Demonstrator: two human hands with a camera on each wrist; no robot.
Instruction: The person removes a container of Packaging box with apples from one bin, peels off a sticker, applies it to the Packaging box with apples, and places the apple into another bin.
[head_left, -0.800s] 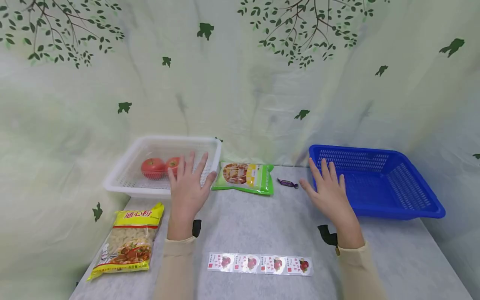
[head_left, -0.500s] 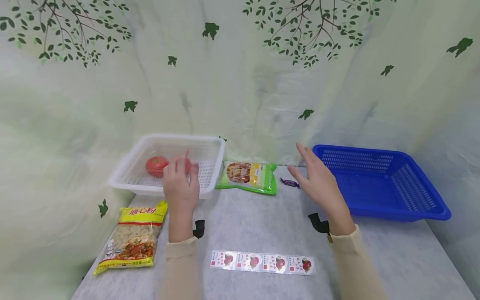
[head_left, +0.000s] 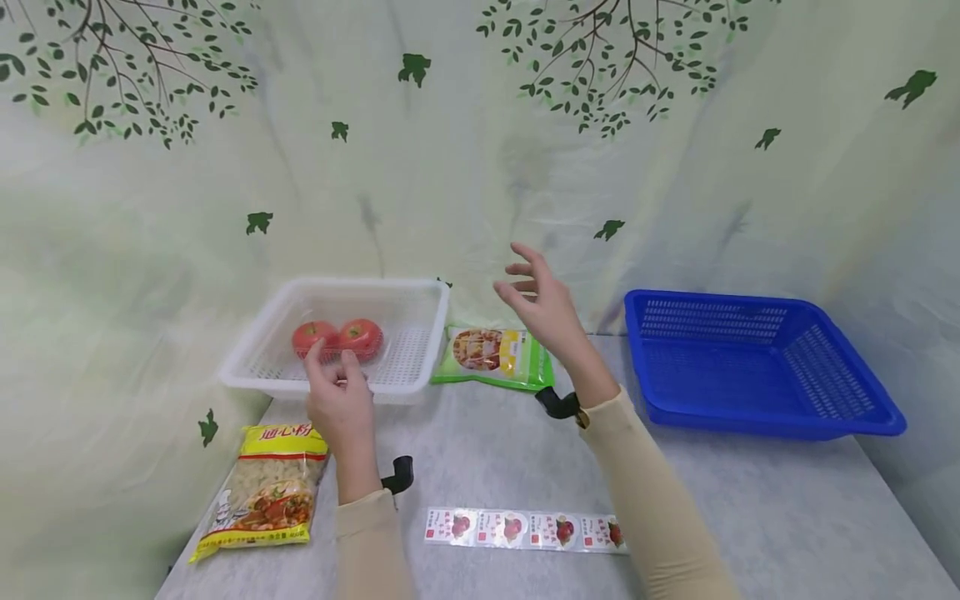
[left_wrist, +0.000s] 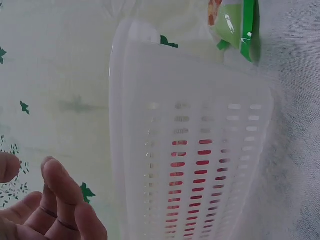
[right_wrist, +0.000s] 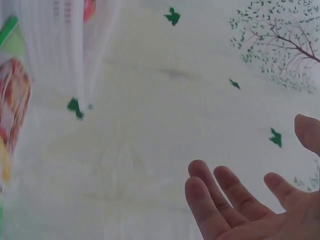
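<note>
- Table [head_left: 525,467], grey, carrying everything below.
- Blue basket [head_left: 757,367] at the right end, well apart from both hands.
- White basket [head_left: 337,333] at the left rear, two tomatoes [head_left: 337,337] inside; near wall just beyond the left hand [head_left: 341,400].
- Left hand: hovering at that near rim, fingers loosely bent, holding nothing.
- Right hand [head_left: 543,304]: raised above the green snack bag [head_left: 495,357], fingers spread and relaxed, empty.
- Yellow pasta bag [head_left: 262,483] lying just left of the left forearm.
- Sticker strip [head_left: 525,529] near the front edge, between the two forearms.
</note>
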